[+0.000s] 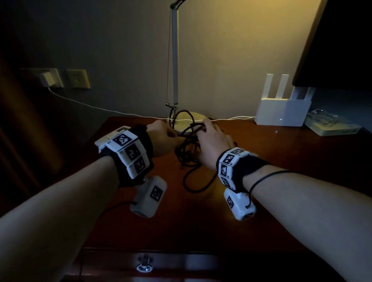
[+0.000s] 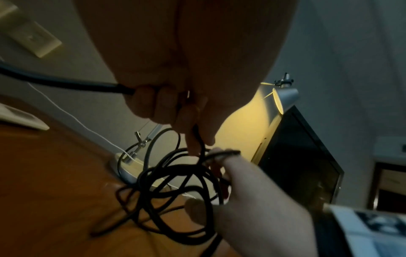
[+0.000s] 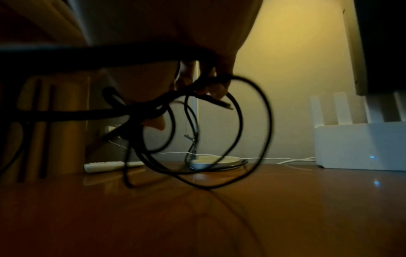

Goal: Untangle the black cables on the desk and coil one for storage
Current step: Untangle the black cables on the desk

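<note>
A tangle of black cables (image 1: 187, 151) hangs between my two hands above the reddish wooden desk (image 1: 295, 165), with one loop (image 1: 197, 182) trailing onto the desk toward me. My left hand (image 1: 164, 138) pinches a strand of the black cables (image 2: 175, 182) between thumb and fingertips at the top of the bundle. My right hand (image 1: 212, 143) grips several strands, its fingers curled through the loops of the black cables (image 3: 197, 121). A cable end with a connector (image 3: 222, 103) sticks out below the right fingers.
A desk lamp's round base (image 1: 190, 120) and pole stand just behind the hands. A white router (image 1: 283, 112) and a dark monitor (image 1: 347, 36) sit at the right. A white cord (image 1: 101, 109) runs from a wall charger. A remote (image 3: 105, 165) lies at the left; a drawer knob (image 1: 144, 266) is below.
</note>
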{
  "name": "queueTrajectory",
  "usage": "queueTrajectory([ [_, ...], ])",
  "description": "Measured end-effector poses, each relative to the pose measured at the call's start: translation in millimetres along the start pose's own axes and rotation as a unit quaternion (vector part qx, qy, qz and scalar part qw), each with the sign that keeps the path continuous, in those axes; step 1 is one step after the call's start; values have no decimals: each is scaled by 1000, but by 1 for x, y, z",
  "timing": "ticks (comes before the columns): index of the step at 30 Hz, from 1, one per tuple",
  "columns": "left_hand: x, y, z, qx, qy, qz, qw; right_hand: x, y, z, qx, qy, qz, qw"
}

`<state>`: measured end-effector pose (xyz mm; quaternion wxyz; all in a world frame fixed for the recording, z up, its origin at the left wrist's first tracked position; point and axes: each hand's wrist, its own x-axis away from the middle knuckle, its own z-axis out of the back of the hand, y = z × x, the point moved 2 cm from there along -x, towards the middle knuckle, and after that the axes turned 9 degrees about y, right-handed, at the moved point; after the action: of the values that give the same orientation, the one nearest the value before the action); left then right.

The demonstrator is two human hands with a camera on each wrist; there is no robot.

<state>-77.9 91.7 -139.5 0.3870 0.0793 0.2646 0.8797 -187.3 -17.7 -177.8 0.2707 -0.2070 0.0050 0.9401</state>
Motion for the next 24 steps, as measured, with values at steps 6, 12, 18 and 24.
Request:
queueTrajectory([
  [6,1,-6,18,59,1,-29,998,-3,16,-11,39,-37,-13,998],
  [12,2,-12,12,69,24,-19,997,-15,19,10,-223,-41,-109,968],
  [18,-2,-6,7,54,53,0,997,-15,-13,47,-223,23,-36,974],
  [24,3,2,8,95,69,-10,993,-8,-28,19,-183,24,-51,982],
])
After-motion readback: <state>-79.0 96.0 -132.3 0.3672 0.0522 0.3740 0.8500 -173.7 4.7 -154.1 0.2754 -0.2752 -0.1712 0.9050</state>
